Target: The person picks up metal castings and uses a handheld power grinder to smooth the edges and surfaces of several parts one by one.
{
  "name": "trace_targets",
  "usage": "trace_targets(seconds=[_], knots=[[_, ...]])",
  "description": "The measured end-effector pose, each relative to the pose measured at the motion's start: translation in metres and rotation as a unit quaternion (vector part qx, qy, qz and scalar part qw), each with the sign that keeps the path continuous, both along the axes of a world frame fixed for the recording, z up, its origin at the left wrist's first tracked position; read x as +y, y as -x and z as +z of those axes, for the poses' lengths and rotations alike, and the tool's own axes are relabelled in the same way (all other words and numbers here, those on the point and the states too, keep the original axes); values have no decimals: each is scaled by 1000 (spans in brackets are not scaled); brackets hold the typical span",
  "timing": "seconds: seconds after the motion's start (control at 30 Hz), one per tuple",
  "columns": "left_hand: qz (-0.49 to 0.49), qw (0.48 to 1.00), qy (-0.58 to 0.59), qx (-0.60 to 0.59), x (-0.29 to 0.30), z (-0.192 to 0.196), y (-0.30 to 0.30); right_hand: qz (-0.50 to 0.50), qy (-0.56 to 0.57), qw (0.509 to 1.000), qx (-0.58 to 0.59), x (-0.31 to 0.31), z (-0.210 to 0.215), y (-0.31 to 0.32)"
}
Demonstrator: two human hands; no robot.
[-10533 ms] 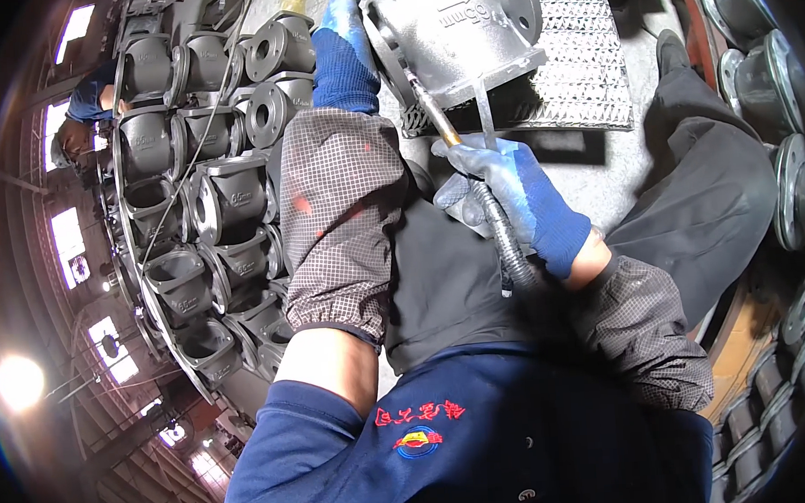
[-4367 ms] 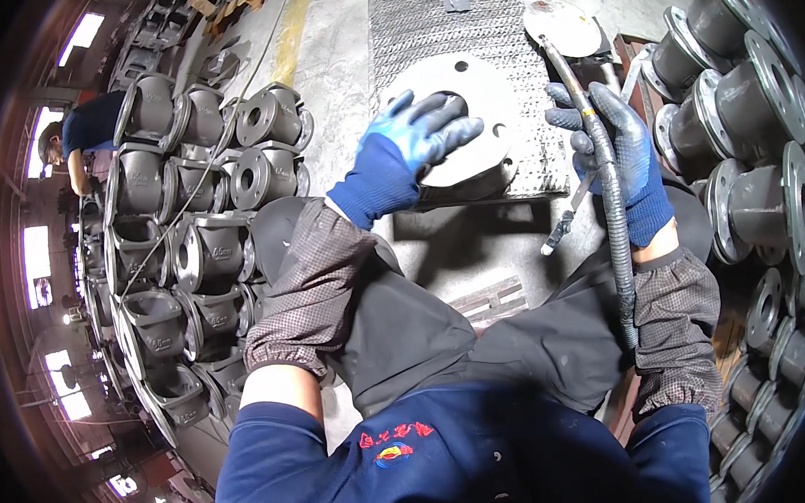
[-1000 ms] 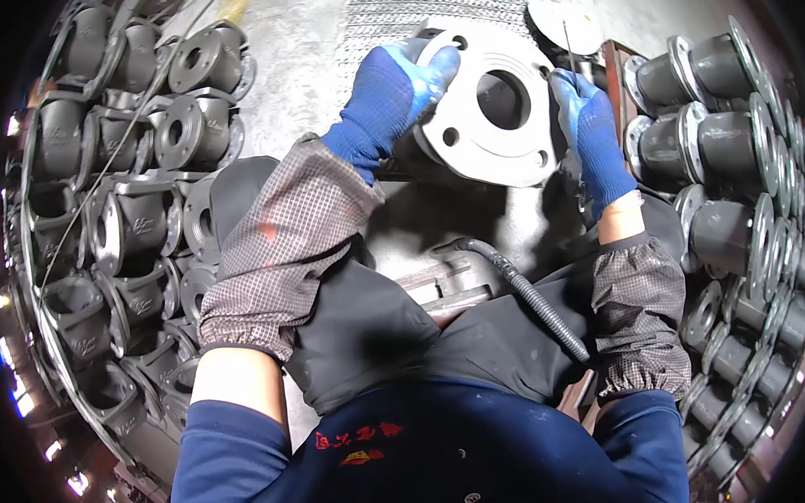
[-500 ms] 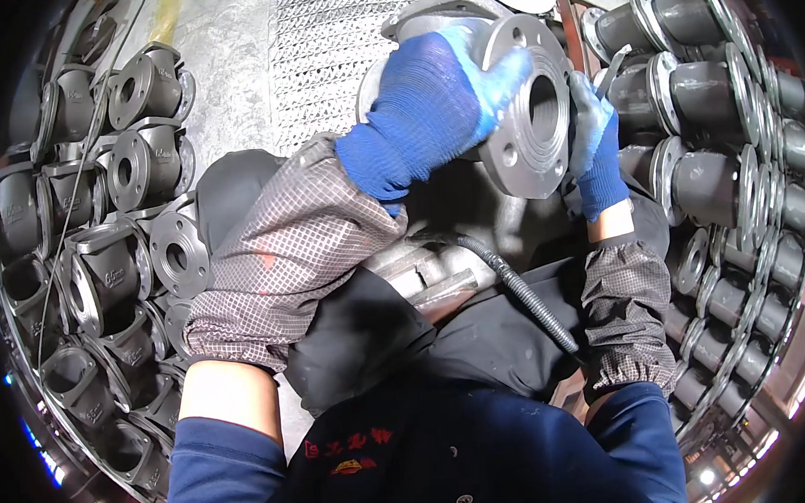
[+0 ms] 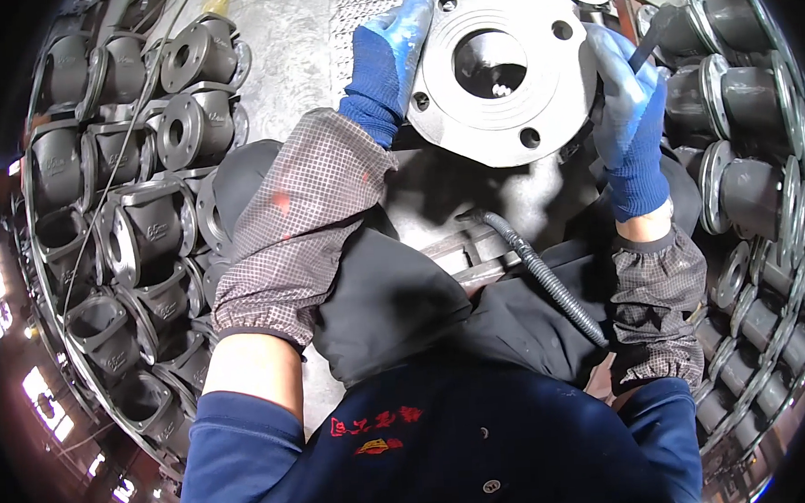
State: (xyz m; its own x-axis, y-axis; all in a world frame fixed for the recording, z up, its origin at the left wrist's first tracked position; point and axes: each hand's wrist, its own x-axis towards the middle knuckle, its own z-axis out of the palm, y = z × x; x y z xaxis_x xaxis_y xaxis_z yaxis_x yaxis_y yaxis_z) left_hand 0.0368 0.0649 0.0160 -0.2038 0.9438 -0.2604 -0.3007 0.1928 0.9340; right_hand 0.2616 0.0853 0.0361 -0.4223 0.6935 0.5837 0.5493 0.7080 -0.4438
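A grey cast-iron flanged valve body [image 5: 544, 85] is between my hands, its round flange with bolt holes and a central bore facing up. My left hand [image 5: 403, 46], in a blue coated glove, grips the left edge of the flange. On the other side my right hand [image 5: 627, 98], gloved alike, lies against the flange's right edge. A flat, dark strip-like tool [image 5: 653, 36] sticks out of the right hand beside the thumb; its exact kind cannot be made out. The body under the flange is mostly hidden.
Stacked flanged castings [image 5: 151, 228] stand along the left, with more castings [image 5: 736, 97] on the right. A ribbed flexible hose [image 5: 542, 271] runs between my knees, near a metal block [image 5: 466, 253]. A textured mat [image 5: 354, 17] lies at the far side.
The valve body has turned so its flange faces up toward me. My left hand has shifted from over the casting to the flange's left edge. The right hand stays at the right side.
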Motion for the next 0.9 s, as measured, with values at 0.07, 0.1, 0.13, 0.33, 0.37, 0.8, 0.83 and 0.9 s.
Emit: trace_targets(seconds=[0.07, 0.1, 0.13, 0.33, 0.37, 0.8, 0.83, 0.9], knots=[[-5, 998, -50, 36, -2, -9, 13, -17, 136, 981, 135, -10, 5, 16], [-25, 992, -103, 73, -3, -21, 27, -22, 195, 962, 188, -13, 9, 24], [-8, 985, -147, 85, -8, -29, 29, -22, 246, 942, 227, -16, 10, 32], [46, 986, -85, 136, -15, -49, 47, 35, 277, 931, 235, -25, 14, 59], [47, 962, -158, 219, -15, -57, 54, 24, 339, 911, 235, -29, 21, 63], [31, 972, 128, 193, 7, -33, 60, -39, 353, 924, 144, 18, 23, 94], [32, 972, 125, 196, 8, -36, 61, -40, 375, 915, 144, 21, 27, 99], [86, 984, 106, 115, 7, -46, 61, -55, 282, 955, 70, 28, 19, 112]])
